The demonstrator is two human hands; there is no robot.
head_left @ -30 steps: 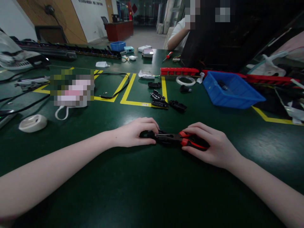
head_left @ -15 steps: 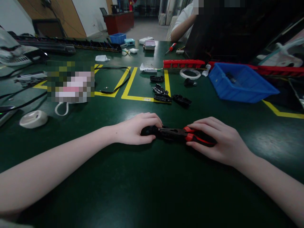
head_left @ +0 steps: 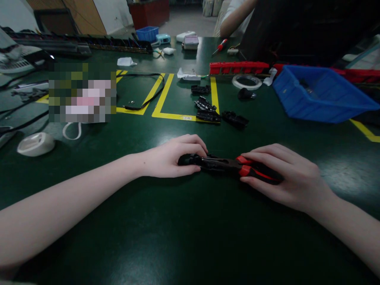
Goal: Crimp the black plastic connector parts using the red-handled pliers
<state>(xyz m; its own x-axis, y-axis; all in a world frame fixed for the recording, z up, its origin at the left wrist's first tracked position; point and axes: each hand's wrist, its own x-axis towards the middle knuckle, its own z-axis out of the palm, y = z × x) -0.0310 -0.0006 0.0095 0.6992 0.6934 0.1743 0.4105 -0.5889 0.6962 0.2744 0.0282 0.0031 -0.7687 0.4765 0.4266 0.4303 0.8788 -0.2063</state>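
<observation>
My right hand (head_left: 282, 174) is closed around the red and black handles of a pair of pliers (head_left: 245, 168). Their long jaws point left and reach a black plastic part (head_left: 190, 159). Round that part my left hand (head_left: 184, 156) is curled, with thumb and fingers on either side of it. The jaw tips lie close to my left fingers; whether they grip the part, I cannot tell. Beyond my hands, several black plastic pieces (head_left: 208, 115) lie near a yellow tape corner.
On the right stands a blue bin (head_left: 320, 113), with a tape roll (head_left: 247, 82) and red strips (head_left: 239, 68) near it. A white oval object (head_left: 36, 144) and cables lie at left. At the back are a screwdriver (head_left: 220, 46) and a co-worker's arm (head_left: 237, 18).
The view has tilted down and shifted slightly, so the table things sit higher in the picture. My right hand and the pliers appear a little farther right; both hands keep their hold.
</observation>
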